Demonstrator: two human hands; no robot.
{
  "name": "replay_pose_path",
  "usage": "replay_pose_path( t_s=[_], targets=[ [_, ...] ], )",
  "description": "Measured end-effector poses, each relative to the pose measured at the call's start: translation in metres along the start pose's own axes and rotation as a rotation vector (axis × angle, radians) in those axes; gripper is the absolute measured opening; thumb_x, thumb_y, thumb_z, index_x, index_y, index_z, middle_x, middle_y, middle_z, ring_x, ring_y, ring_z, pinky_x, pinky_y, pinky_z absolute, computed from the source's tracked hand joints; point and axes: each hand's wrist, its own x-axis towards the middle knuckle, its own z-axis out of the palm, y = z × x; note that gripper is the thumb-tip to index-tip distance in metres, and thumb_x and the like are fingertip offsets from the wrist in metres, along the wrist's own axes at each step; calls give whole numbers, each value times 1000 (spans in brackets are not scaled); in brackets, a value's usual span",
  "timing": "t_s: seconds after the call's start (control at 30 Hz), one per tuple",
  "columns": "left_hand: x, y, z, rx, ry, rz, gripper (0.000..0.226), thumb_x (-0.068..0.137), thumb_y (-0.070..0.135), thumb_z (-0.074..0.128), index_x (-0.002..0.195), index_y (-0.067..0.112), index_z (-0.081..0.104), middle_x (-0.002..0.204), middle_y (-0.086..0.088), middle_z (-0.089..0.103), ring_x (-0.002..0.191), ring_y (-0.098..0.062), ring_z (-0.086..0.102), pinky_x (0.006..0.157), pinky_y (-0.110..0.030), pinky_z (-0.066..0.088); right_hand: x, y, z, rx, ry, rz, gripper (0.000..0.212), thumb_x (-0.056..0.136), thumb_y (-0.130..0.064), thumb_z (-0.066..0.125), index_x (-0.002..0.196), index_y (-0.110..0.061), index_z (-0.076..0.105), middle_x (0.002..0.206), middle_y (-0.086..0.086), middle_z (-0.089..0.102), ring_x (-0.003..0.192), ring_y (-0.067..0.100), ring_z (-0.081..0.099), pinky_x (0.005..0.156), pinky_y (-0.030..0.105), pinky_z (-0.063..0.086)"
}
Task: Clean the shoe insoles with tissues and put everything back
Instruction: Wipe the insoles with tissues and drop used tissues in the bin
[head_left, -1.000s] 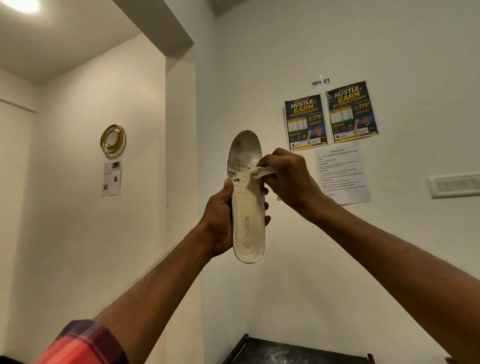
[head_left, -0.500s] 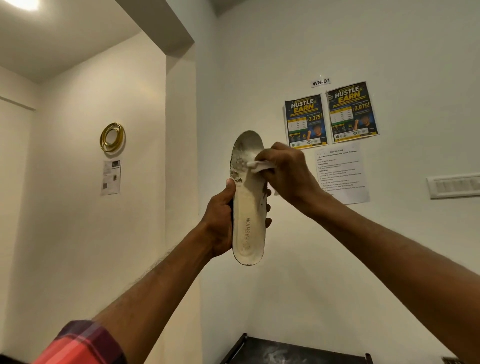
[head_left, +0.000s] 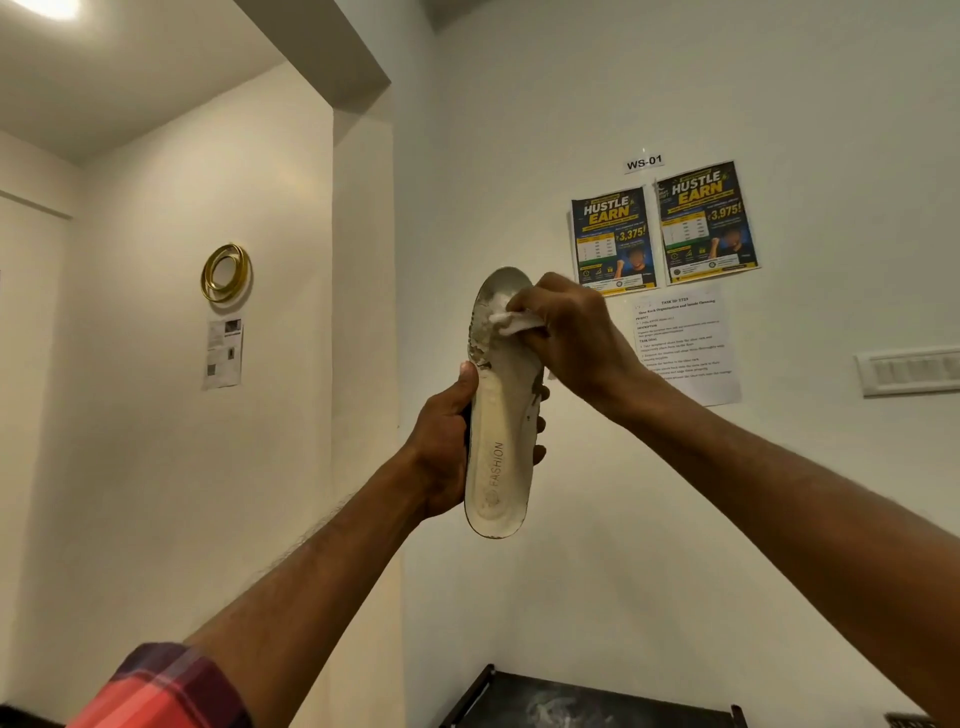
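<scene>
— What sits nearest the camera?
— A red plaid sleeve (head_left: 166, 691) at the bottom left, pushed back on the left forearm. Both bare arms reach up and forward.
— And the hands?
— The left hand (head_left: 441, 447) grips the insole (head_left: 501, 457) around its lower half, with the thumb on the left edge and the fingertips showing past the right edge. The insole stands upright, heel down and toe up, and its printed word FASHION faces the camera.
— The other one?
— The right hand (head_left: 571, 338) is curled round a crumpled white tissue (head_left: 511, 321). It presses the tissue onto the insole's upper part, just under the toe, where grey grime shows. So the insole is held between the two hands, left low and right high.
— Below them?
— A dark shelf top (head_left: 587, 701) with a whitish smear, by the wall.
— And the wall behind?
— Two "Hustle Earn" posters (head_left: 613, 239) hang side by side under a WS-01 label (head_left: 644, 162). A printed sheet (head_left: 685, 343) below them is partly hidden by the right hand, and a switch panel (head_left: 909, 371) sits at the right. On the left wall, a gold ring (head_left: 226, 273) hangs above a small paper (head_left: 224, 353).
</scene>
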Motion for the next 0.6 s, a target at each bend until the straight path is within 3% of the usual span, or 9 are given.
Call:
replay_pose_path(
  t_s=[0.07, 0.17, 0.3, 0.37, 0.47, 0.6],
  targets=[
    [0, -1, 0, 19, -11, -4, 74, 104, 62, 20, 141, 9, 56, 143, -17, 58, 113, -34, 57, 104, -54, 45, 6, 3, -2, 7, 100, 75, 18, 83, -12, 79, 98, -3, 73, 90, 14, 65, 75, 22, 63, 61, 32, 58],
    [-1, -2, 1, 39, -24, -10, 74, 104, 63, 19, 141, 10, 56, 141, -17, 60, 114, -34, 57, 102, -53, 47, 8, -2, 0, -23, 7, 2, 17, 84, -9, 76, 99, -1, 72, 92, 16, 65, 78, 26, 64, 63, 32, 58],
    [-2, -2, 1, 50, -30, -5, 74, 105, 61, 20, 141, 9, 57, 144, -19, 57, 113, -34, 56, 103, -55, 45, 17, 4, -2, -3, 121, 81, 14, 85, -12, 77, 96, -3, 73, 89, 13, 66, 75, 17, 62, 62, 12, 47],
    [-3, -2, 1, 50, -40, -9, 73, 105, 61, 20, 141, 9, 57, 144, -18, 57, 113, -34, 56, 104, -55, 45, 17, 5, -4, 7, 115, 90, 14, 86, -13, 76, 97, -4, 73, 90, 13, 66, 76, 17, 61, 62, 18, 51],
    [-3, -2, 1, 51, -43, -9, 73, 105, 61, 21, 142, 9, 56, 144, -18, 56, 114, -34, 57, 105, -55, 45, 10, -5, 0, -22, -19, -49, 14, 87, -9, 74, 99, -3, 72, 92, 15, 65, 78, 24, 64, 64, 31, 57],
    [-3, -3, -1, 51, -27, -13, 73, 105, 62, 21, 142, 9, 56, 144, -18, 57, 114, -34, 57, 105, -56, 45, 18, 3, 1, 45, 163, 87, 14, 86, -13, 76, 97, -6, 74, 89, 13, 68, 76, 14, 61, 63, 18, 51]
  ],
)
